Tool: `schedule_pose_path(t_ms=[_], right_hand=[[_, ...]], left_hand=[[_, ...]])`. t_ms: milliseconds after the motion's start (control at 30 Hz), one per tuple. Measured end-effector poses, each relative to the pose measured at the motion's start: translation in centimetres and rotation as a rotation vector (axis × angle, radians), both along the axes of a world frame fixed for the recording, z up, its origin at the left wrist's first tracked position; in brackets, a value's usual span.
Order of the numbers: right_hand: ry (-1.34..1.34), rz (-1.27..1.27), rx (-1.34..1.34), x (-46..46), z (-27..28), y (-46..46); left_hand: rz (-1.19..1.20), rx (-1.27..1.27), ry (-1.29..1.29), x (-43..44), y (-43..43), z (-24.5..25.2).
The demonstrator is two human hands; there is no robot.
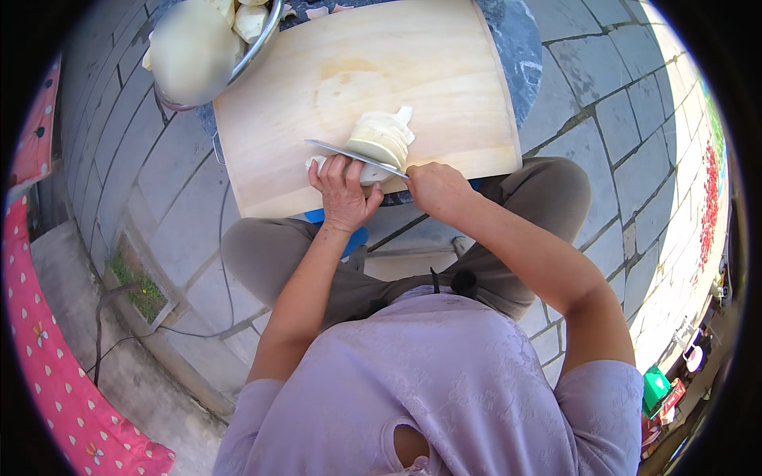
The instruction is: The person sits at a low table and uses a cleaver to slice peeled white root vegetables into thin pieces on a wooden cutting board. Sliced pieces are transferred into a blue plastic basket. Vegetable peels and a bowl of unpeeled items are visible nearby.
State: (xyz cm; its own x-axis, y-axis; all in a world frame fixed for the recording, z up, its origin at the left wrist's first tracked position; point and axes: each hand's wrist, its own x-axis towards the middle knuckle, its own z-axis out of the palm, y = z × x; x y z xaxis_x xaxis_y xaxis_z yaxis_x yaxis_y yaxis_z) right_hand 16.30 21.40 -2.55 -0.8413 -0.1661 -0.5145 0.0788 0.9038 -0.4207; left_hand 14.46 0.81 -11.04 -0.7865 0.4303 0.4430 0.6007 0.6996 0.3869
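Observation:
My right hand [439, 187] grips a knife [360, 156] by its handle, at the near edge of a wooden board [280, 113]. The thin blade slants up to the left, seen nearly edge-on. On the near side of the blade, my left hand [344, 196] holds a pale, peeled vegetable piece [374, 174] with the fingers bent over it. Just beyond the blade, several white slices [381, 134] lean together in an overlapping stack. Where the cutting edge meets the vegetable is hidden.
A metal bowl [257, 58] of peeled chunks [250, 22] stands at the board's upper left, partly blurred. Beneath the board is a blue-grey round table [524, 65]. Peelings [317, 12] lie beyond it. My knees flank the near edge; a cable [223, 256] crosses the paving.

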Motion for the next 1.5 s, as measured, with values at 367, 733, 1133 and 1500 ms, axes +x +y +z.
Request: schedule_pose_path(t_ms=[367, 733, 1133, 1500], right_hand=[[-0.04, -0.013, -0.066, -0.8, 4.3, 1.3], [0.001, -0.019, -0.028, 3.8, 8.6, 3.3], [-0.06, 0.027, -0.006, 2.7, 8.7, 2.9], [-0.135, -0.003, 0.015, 1.0, 7.6, 1.5]], left_hand=[[-0.037, 0.022, -0.063, -0.1, -0.7, 0.7], [-0.019, -0.041, -0.072, 0.1, -0.8, 0.3], [0.002, 0.017, -0.011, 0.2, -0.6, -0.9], [0.018, 0.078, -0.055, 0.1, -0.2, -1.1]])
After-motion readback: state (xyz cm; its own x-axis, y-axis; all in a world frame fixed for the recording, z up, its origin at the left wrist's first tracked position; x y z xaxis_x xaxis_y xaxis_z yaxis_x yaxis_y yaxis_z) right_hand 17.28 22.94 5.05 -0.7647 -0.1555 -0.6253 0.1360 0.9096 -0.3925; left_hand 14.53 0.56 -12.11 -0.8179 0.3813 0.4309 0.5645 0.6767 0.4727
